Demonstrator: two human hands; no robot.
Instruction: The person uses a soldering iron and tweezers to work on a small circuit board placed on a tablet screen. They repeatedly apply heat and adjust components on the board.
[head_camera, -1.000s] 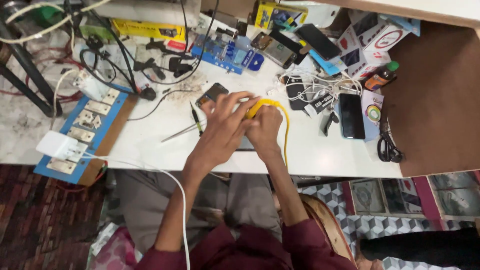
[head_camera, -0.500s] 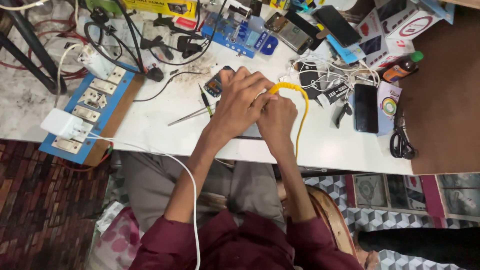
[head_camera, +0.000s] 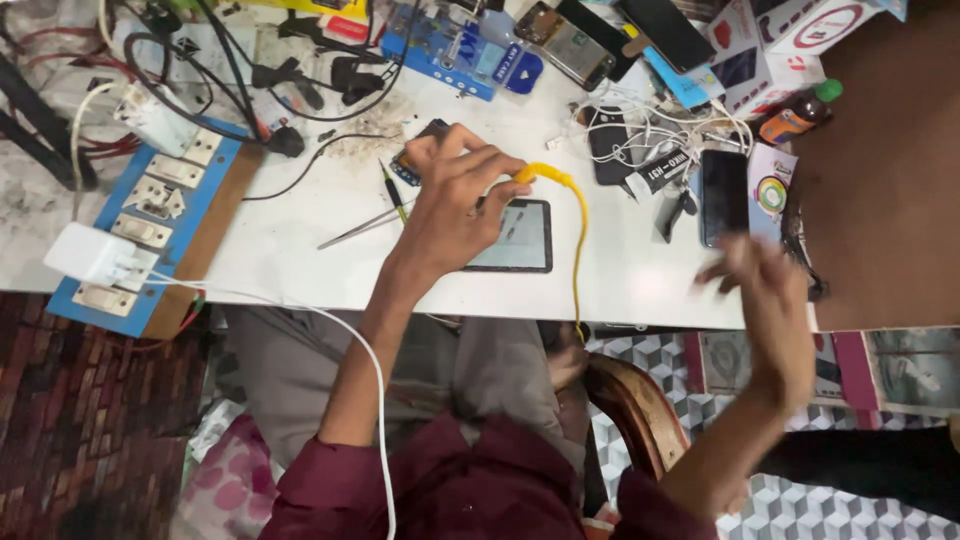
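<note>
Two hands part over a cluttered white desk (head_camera: 300, 250): the right hand (head_camera: 765, 300), a second ago beside the left, now hangs blurred off the near right edge, fingers spread, grasping nothing. The left hand (head_camera: 455, 205) stays pressing the phone (head_camera: 515, 238), fingers pinching the yellow cable (head_camera: 570, 215)'s end, holding alone.

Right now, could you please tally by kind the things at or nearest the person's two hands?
Phones: 2 (screen-up phone under left hand, black phone near right hand)
Yellow cable: 1
Thin tools: 2 (tweezers, screwdriver)
Total: 5
</note>
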